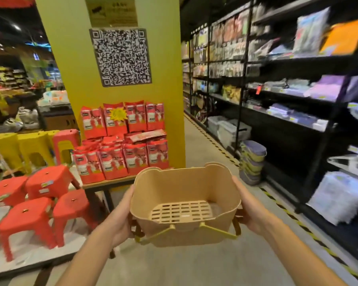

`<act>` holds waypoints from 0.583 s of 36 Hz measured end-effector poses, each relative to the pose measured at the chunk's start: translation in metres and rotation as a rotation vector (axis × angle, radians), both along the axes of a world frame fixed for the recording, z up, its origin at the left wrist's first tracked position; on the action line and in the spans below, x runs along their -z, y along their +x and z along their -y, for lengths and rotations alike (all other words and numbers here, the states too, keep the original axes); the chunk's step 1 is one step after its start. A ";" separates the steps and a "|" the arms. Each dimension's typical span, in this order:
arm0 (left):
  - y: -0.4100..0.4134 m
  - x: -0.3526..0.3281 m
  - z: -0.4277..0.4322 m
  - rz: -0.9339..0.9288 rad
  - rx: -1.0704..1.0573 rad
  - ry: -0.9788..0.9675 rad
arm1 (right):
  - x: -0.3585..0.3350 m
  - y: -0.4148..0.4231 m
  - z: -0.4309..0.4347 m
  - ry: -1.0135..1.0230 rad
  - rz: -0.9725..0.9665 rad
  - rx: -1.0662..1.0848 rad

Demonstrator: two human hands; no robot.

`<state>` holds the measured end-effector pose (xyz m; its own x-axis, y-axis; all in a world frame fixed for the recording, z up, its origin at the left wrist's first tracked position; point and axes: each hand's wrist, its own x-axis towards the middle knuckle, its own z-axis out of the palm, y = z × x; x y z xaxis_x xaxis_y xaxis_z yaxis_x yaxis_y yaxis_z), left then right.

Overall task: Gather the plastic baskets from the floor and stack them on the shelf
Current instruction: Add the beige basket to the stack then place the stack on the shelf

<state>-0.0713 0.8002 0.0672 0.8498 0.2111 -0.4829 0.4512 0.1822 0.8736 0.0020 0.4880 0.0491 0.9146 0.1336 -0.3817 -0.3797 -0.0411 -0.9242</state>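
Observation:
A tan plastic basket with a slotted bottom and a yellow handle hanging at its near side is held in the air in front of me, tilted so its inside shows. My left hand grips its left wall. My right hand grips its right wall. Black shelving full of packaged goods runs along the right side of the aisle. A stack of purple and yellow baskets stands on the floor at the foot of that shelving.
A yellow pillar with a QR poster stands ahead. Red packets are piled on a low table before it. Red stools and yellow stools crowd the left. A black-and-yellow floor stripe edges the shelving.

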 end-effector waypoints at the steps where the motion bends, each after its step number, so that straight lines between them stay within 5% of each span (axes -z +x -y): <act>1: 0.013 -0.001 0.011 0.000 0.023 -0.004 | 0.000 0.006 0.012 -0.001 0.003 0.025; 21: 0.266 -0.003 0.103 0.060 0.308 -0.132 | 0.000 0.178 0.102 -0.001 -0.039 0.338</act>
<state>0.1943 0.6977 0.0704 0.8919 -0.1207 -0.4359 0.4508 0.1586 0.8784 0.1803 0.3863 0.0495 0.8917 -0.1749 -0.4175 -0.4074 0.0920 -0.9086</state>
